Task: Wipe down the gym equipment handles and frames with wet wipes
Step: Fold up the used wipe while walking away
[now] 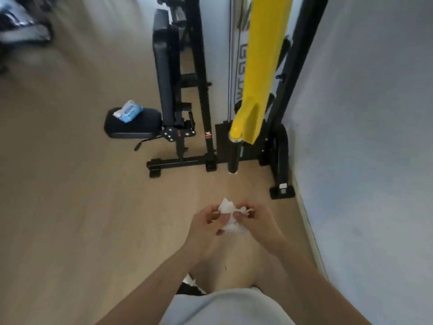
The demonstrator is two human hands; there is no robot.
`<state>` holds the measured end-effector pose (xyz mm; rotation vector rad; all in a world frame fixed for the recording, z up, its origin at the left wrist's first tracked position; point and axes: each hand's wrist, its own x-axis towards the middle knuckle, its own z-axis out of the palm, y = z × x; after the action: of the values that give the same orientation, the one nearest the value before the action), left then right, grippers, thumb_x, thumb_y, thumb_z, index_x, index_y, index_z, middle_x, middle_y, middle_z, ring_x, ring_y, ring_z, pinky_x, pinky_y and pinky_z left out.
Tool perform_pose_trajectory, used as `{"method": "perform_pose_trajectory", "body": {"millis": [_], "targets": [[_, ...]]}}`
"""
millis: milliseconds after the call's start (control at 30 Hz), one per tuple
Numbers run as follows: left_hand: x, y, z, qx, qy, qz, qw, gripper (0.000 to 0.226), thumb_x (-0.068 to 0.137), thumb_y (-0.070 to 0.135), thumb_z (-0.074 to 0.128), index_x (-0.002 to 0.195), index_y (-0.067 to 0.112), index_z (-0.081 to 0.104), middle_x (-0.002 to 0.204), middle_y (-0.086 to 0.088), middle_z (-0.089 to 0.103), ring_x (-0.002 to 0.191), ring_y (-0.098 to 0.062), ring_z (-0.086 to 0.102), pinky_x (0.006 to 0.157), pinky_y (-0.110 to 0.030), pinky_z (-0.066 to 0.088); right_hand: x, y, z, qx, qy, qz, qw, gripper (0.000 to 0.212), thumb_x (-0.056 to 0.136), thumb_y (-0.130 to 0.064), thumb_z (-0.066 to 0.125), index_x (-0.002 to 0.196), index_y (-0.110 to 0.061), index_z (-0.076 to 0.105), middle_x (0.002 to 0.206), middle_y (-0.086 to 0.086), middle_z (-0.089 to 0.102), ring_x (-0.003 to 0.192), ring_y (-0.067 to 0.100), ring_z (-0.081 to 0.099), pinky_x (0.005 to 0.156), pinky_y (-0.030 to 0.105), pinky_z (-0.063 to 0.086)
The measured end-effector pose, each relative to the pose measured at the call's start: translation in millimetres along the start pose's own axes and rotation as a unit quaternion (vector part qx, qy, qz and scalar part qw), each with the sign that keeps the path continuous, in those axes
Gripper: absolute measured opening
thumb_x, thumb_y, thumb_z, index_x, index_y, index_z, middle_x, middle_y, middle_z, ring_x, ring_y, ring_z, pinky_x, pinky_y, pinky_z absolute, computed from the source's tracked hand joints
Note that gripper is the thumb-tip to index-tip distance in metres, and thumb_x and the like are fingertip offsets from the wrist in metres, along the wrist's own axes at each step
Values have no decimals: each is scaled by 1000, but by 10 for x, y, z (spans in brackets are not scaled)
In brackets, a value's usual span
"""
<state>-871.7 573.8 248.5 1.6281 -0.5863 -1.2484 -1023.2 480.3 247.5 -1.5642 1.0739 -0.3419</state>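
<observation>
Both hands meeting low over the floor (70, 207), left hand (206, 227) and right hand (260, 224) pinching crumpled wet wipe (230, 215), wipes pack (127, 111) lying on bench seat (131, 127) ahead, yellow bar (262, 66) hanging beside wall (375, 113).

Bare forearms, no sleeves; a light grey shirt (225, 308) covers the torso.

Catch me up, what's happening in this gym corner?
A person stands facing a black weight bench and frame by the wall, both hands working a crumpled white wet wipe: left hand, right hand. The wipe pack lies on the bench's seat pad. The wipe touches no equipment right now.
</observation>
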Motion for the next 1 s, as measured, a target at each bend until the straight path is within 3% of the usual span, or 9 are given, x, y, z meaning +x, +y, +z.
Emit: {"method": "perform_pose_trajectory", "body": {"millis": [133, 267, 467, 567, 633, 700, 767, 867, 1000], "targets": [[34, -7, -797, -24, 55, 9, 998, 21, 92, 18, 72, 114, 19, 70, 104, -4, 75, 96, -22, 73, 84, -35, 62, 397, -393, 756, 10, -25, 2, 1000, 9, 92, -27, 71, 99, -24, 67, 102, 6, 69, 94, 28, 68, 85, 50, 60], [37, -36, -1680, -41, 121, 27, 991, 24, 90, 9, 74, 110, 21, 68, 101, -4, 74, 92, -18, 74, 76, -28, 61, 687, -806, 1561, 0, -75, -30, 997, 13, 89, -35, 73, 95, -25, 68, 97, 1, 71, 89, 22, 71, 82, 45, 62], [58, -211, -2823, -57, 227, -6, 972, 22, 88, 22, 77, 108, 16, 72, 102, -9, 75, 89, -18, 75, 75, -26, 58, 1147, -1242, 2658, -14, -147, -57, 987, 8, 91, -8, 71, 96, -12, 66, 94, 5, 69, 84, 20, 70, 77, 37, 62], [127, -243, -3264, -68, 282, -24, 957, 13, 86, 23, 79, 95, 16, 72, 92, -7, 75, 83, -16, 73, 74, -28, 59, 1395, -1449, 3136, -26, -197, -58, 978, 24, 93, -5, 66, 116, -12, 64, 105, 3, 69, 89, 14, 66, 82, 33, 56], [225, -267, -3554, -68, 308, -36, 948, 12, 83, 26, 82, 87, 19, 73, 87, -4, 74, 83, -18, 72, 78, -38, 62, 1591, -1582, 3414, -36, -231, -56, 971, 34, 95, -4, 62, 128, -14, 61, 110, 1, 65, 95, 14, 62, 87, 31, 53], [358, -311, -3847, -61, 332, -42, 940, 19, 73, 37, 86, 79, 24, 74, 79, -3, 72, 77, -18, 68, 81, -48, 59, 1815, -1630, 3677, -49, -248, -64, 965, 29, 94, -5, 61, 121, -16, 66, 104, -2, 66, 89, 7, 64, 76, 20, 54], [541, -333, -4125, -69, 355, -53, 931, 24, 66, 43, 87, 75, 26, 72, 74, -1, 69, 71, -17, 63, 75, -43, 57, 2087, -1674, 3928, -67, -230, -75, 968, 16, 91, -6, 63, 103, -15, 69, 95, 3, 68, 76, 0, 65, 61, 10, 48], [873, -247, -4542, -104, 355, -56, 927, 19, 78, 29, 86, 78, 24, 68, 75, 2, 69, 68, -14, 62, 69, -29, 51, 2535, -1823, 4282, -72, -213, -55, 973, 12, 88, -11, 67, 97, -18, 69, 96, 7, 69, 81, 10, 67, 64, 18, 54], [1468, -133, -5165, -146, 335, -54, 929, 17, 88, 20, 79, 92, 14, 64, 89, -6, 69, 83, -24, 68, 85, -44, 57, 3245, -2092, 4743, -85, -220, -47, 971, 10, 86, -13, 70, 85, -22, 66, 89, 6, 68, 79, 20, 68, 58, 28, 57]]}}
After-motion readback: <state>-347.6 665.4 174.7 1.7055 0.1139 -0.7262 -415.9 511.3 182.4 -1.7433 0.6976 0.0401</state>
